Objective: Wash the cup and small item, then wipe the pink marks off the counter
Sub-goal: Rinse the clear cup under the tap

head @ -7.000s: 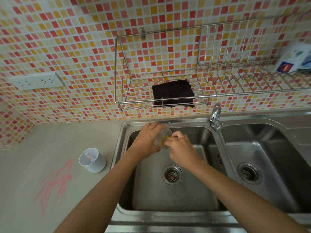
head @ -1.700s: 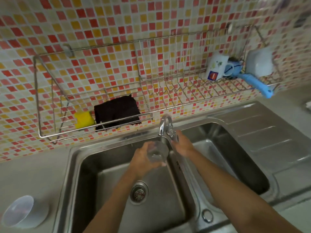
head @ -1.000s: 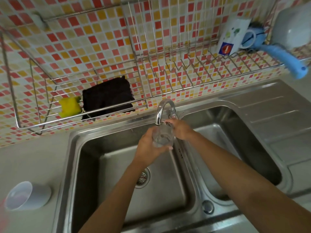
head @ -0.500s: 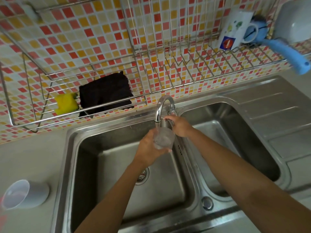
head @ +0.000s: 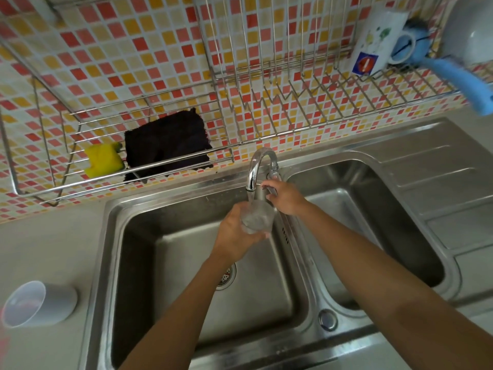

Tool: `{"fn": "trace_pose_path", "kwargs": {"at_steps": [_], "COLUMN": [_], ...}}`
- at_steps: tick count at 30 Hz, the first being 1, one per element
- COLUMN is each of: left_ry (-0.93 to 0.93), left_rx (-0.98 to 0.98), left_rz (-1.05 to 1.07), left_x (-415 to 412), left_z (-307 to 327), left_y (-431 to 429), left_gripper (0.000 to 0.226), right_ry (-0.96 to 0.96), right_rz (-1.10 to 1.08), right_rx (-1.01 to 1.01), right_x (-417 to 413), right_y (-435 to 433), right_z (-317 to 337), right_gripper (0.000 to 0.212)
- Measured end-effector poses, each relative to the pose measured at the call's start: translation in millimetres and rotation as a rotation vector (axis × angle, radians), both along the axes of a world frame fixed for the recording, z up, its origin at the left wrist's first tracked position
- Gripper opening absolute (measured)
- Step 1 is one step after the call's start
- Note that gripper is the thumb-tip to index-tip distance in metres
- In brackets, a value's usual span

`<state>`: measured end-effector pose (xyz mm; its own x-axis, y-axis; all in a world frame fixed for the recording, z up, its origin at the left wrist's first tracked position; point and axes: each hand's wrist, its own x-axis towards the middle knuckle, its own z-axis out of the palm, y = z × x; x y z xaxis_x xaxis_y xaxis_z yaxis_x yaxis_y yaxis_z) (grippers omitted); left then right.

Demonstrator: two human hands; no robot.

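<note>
The steel sink [head: 138,263] lies beneath both hands, and the wire rack [head: 293,124] hangs beyond them. A white cup [head: 40,303] sits on the table [head: 53,236], well left of them. The right hand [head: 286,198] holds the faucet [head: 256,166] handle. Just beside it, the left hand [head: 234,236] grips the clear cup [head: 257,218] under the spout.

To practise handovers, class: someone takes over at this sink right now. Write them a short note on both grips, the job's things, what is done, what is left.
Left grip holds the clear glass under the tap, over the left basin; water seems to run into it.
Right grip pinches the tap handle.
White cup sits on the counter beside the basin.
Sponge and dark cloth lie in the wall rack.
Done: glass at rinsing. Left: white cup, then the pink marks, not clearly in view.
</note>
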<state>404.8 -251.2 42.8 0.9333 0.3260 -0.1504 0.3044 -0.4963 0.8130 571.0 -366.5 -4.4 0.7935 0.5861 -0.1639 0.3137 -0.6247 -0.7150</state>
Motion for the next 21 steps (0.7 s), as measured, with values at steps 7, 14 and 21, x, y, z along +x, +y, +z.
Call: {"fn": "trace_pose_path", "kwargs": {"at_steps": [7,14,21], "left_ry": [-0.034,-0.042,-0.085], "left_rx": [0.068,0.054,0.025], "left_rz": [0.012,0.034,0.025], "left_x": [2,-1,-4], "left_z": [-2,-5,-8], "left_y": [11,14,13], "left_gripper": [0.076,0.078,0.079], "right_ry": [0.022,0.099,0.159], "right_rz": [-0.014,-0.148,-0.354], "right_rx": [0.041,0.193,0.304], "right_x": [0,3,9], "right_y": [-2,0,-4], "right_z": [-2,-5,-4], "right_gripper": [0.032,0.022,0.02]}}
